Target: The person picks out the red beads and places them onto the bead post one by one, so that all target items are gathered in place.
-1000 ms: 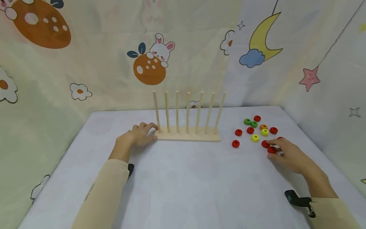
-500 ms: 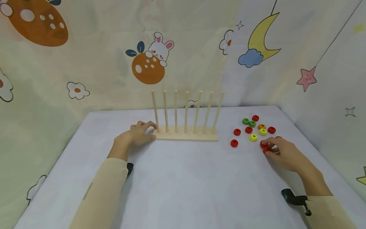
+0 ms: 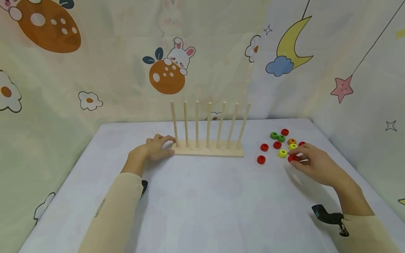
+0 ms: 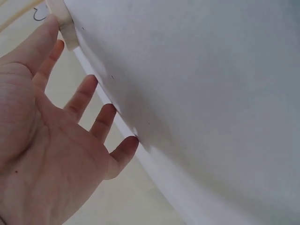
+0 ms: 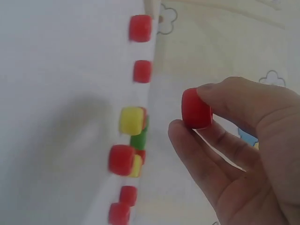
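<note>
In the head view a pale wooden peg rack (image 3: 209, 151) with several upright bare pegs stands toward the back of the table. My left hand (image 3: 153, 148) pinches its left end, thumb in front and index finger behind. The left wrist view shows the thumb on the end of the rack's base (image 4: 68, 32), the other fingers spread. With thumb and fingertips, my right hand (image 3: 322, 167) pinches a red bead (image 5: 193, 110), raised above the table. Loose beads lie just beyond that hand, including a yellow bead (image 3: 282, 153) and a red bead (image 3: 261, 160).
Several more beads, such as a green bead (image 3: 274, 135) and an orange bead (image 3: 291, 141), lie at the table's back right. A white cloth covers the table (image 3: 202, 211). Behind it hangs a patterned curtain (image 3: 126, 70).
The right hand has closed its thumb and fingers on a red bead and lifted it off the table. The left hand stays at the rack's end.
</note>
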Motion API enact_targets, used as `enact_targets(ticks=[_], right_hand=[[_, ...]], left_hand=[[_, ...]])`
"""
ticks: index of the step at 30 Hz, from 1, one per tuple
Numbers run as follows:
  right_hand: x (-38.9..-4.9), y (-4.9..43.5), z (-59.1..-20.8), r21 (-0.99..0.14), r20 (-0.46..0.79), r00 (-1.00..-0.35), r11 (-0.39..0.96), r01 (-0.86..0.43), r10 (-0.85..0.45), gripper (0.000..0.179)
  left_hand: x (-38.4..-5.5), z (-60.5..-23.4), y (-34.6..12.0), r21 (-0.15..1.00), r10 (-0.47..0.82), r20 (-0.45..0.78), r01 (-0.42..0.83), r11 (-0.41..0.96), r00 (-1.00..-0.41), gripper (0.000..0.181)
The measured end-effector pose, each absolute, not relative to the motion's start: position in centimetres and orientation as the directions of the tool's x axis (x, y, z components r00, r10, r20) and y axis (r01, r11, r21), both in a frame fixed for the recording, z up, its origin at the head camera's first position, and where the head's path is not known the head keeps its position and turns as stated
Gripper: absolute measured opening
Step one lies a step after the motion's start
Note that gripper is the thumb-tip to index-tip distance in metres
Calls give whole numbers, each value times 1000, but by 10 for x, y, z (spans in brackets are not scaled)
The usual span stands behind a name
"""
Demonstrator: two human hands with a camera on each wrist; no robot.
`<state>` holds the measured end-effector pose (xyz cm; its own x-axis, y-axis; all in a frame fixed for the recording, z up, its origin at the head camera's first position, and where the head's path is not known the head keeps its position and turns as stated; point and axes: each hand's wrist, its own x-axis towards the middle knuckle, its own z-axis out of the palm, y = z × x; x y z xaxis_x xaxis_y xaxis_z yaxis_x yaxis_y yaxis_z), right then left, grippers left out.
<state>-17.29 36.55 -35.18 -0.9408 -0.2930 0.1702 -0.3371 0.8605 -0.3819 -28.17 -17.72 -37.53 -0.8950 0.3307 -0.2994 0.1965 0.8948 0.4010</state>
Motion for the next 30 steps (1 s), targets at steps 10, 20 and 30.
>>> enact_targets(ticks=[10,20,30], right_hand=[[-186,343,-335,-365,302,-860,784,-502,-411,34],[-203,310,-323,-401,376,-798,694,-598,-471,20],[-210,275,-319,-506,360,-805,626,-593,-471,17]], left_hand=[[-285,-371,-179,388,338,-316,204,899,-887,48],[-290,-375,-184,434,317,-328,156,887,-890,49],[-291,-379,-187,426,337,-335,178,887,-880,55]])
